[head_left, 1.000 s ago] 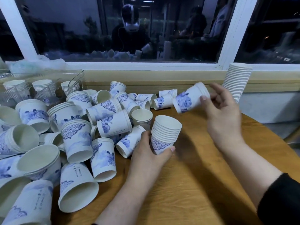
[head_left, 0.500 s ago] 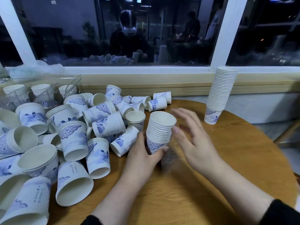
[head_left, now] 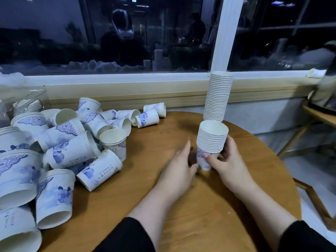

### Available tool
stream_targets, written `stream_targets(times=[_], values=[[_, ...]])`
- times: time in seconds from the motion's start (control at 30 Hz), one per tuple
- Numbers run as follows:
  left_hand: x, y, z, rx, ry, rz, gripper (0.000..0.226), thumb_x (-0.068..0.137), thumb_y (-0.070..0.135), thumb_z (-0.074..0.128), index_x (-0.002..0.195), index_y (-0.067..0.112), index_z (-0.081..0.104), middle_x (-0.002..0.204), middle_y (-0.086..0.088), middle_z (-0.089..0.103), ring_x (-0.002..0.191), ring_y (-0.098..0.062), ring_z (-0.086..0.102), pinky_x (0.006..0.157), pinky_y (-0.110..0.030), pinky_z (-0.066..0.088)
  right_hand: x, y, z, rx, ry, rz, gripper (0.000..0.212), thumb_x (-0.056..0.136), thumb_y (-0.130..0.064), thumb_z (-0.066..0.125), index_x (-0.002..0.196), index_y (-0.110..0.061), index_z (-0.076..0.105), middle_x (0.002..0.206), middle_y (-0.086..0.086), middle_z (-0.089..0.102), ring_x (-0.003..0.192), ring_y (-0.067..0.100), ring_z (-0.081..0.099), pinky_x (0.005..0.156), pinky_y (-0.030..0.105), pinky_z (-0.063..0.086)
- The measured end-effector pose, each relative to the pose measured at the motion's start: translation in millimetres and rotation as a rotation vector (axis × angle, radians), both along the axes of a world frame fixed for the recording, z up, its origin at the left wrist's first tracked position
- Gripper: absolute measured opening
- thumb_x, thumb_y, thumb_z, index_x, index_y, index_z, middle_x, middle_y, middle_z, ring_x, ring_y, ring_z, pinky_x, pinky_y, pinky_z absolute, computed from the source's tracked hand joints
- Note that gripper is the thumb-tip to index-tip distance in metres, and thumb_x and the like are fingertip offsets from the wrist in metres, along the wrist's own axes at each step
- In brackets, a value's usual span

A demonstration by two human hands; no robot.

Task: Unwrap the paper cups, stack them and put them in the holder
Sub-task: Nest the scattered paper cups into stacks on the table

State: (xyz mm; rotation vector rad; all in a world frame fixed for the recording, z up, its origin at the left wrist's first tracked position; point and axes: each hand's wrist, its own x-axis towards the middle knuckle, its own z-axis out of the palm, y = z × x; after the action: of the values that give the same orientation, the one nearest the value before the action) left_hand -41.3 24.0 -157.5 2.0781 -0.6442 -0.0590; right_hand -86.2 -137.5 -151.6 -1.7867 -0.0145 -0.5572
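— Hands first: what was each grip doing?
— Right hand was clamped on the short stack of paper cups, thumb across its base. Left hand lay spread, fingers apart, touching the base.
— And the stack?
— Upright on the round worktop, white rims nested, its blue print mostly hidden by fingers.

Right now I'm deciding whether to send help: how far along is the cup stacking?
Done: one tall stack stands by the window. In hand: the right hand grips a short stack on the table, with the left hand open beside it. Left: a big pile of loose cups remains. The holder looks only partly filled.
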Motion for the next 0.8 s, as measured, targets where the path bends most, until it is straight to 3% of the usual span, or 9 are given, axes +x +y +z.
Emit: stream_targets(times=[0.07, 0.3, 0.37, 0.4, 0.47, 0.57, 0.63, 0.73, 0.8], values=[[12, -9, -3, -0.004, 0.015, 0.031, 0.076, 0.096, 0.022, 0.063, 0.158, 0.034, 0.02, 0.151, 0.008, 0.047, 0.139, -0.01, 0.045, 0.117, -0.032, 0.035, 9, -24, -2, -0.011, 0.002, -0.078, 0.068, 0.081, -0.01, 0.079, 0.136, -0.025, 0.042, 0.132, -0.014, 0.059, 0.117, -0.002, 0.058, 0.093, 0.02, 0.048], [41, -17, -3, -0.194, 0.007, 0.198, 0.045, 0.097, 0.019, 0.062, 0.14, 0.022, 0.053, 0.131, 0.0, 0.064, 0.121, -0.01, 0.06, 0.109, -0.036, 0.045, 22, -54, -11, -0.079, 0.045, -0.213, 0.074, 0.08, -0.015, 0.08, 0.14, -0.025, 0.038, 0.137, -0.01, 0.054, 0.116, -0.011, 0.053, 0.086, 0.004, 0.043], [46, -14, 0, -0.216, -0.014, 0.246, 0.038, 0.096, 0.019, 0.063, 0.134, 0.02, 0.058, 0.126, 0.001, 0.067, 0.116, -0.01, 0.062, 0.107, -0.037, 0.047, 18, -52, -7, -0.116, 0.01, -0.361, 0.08, 0.075, -0.028, 0.084, 0.141, -0.023, 0.038, 0.137, -0.006, 0.05, 0.12, 0.0, 0.051, 0.094, 0.011, 0.044], [47, -11, 1, -0.217, -0.033, 0.271, 0.036, 0.096, 0.019, 0.063, 0.131, 0.02, 0.06, 0.123, 0.002, 0.067, 0.114, -0.01, 0.063, 0.105, -0.037, 0.048, 13, -51, -5, -0.133, -0.04, -0.469, 0.08, 0.072, -0.039, 0.084, 0.138, -0.024, 0.04, 0.132, -0.003, 0.049, 0.119, 0.008, 0.051, 0.098, 0.023, 0.047], [51, -3, 2, -0.198, -0.076, 0.314, 0.03, 0.096, 0.021, 0.062, 0.126, 0.021, 0.063, 0.119, 0.004, 0.067, 0.109, -0.01, 0.063, 0.102, -0.035, 0.049, -3, -43, 3, -0.151, -0.235, -0.546, 0.059, 0.075, -0.052, 0.075, 0.123, -0.033, 0.048, 0.114, 0.001, 0.051, 0.104, 0.019, 0.054, 0.088, 0.037, 0.05], [60, 9, 4, -0.172, -0.109, 0.363, 0.026, 0.096, 0.024, 0.062, 0.122, 0.023, 0.064, 0.117, 0.006, 0.065, 0.107, -0.01, 0.063, 0.098, -0.031, 0.049, -24, -8, 11, -0.297, -0.394, -0.267, 0.017, 0.088, -0.037, 0.063, 0.102, -0.034, 0.054, 0.092, -0.001, 0.057, 0.082, 0.016, 0.057, 0.075, 0.025, 0.047], [68, 16, 6, -0.194, -0.08, 0.41, 0.026, 0.096, 0.026, 0.061, 0.122, 0.023, 0.064, 0.118, 0.006, 0.065, 0.108, -0.009, 0.062, 0.095, -0.025, 0.047, -18, 23, 5, -0.366, -0.3, -0.108, 0.006, 0.092, -0.03, 0.058, 0.097, -0.026, 0.059, 0.094, -0.007, 0.06, 0.086, 0.011, 0.059, 0.076, 0.018, 0.045], [76, 24, 10, -0.339, 0.024, 0.525, 0.028, 0.096, 0.025, 0.062, 0.123, 0.018, 0.065, 0.119, 0.004, 0.068, 0.106, -0.008, 0.062, 0.09, -0.021, 0.043, 22, 54, -3, -0.261, -0.005, -0.045, 0.009, 0.098, -0.023, 0.058, 0.106, -0.026, 0.059, 0.11, -0.006, 0.062, 0.092, 0.002, 0.059, 0.078, 0.007, 0.042], [81, 28, 11, -0.44, 0.085, 0.577, 0.028, 0.096, 0.023, 0.062, 0.123, 0.016, 0.065, 0.119, 0.003, 0.068, 0.104, -0.008, 0.063, 0.09, -0.021, 0.043, 61, 61, -8, -0.242, 0.124, -0.085, 0.019, 0.099, -0.021, 0.056, 0.118, -0.025, 0.058, 0.119, -0.002, 0.062, 0.093, 0.001, 0.061, 0.086, 0.011, 0.045]])
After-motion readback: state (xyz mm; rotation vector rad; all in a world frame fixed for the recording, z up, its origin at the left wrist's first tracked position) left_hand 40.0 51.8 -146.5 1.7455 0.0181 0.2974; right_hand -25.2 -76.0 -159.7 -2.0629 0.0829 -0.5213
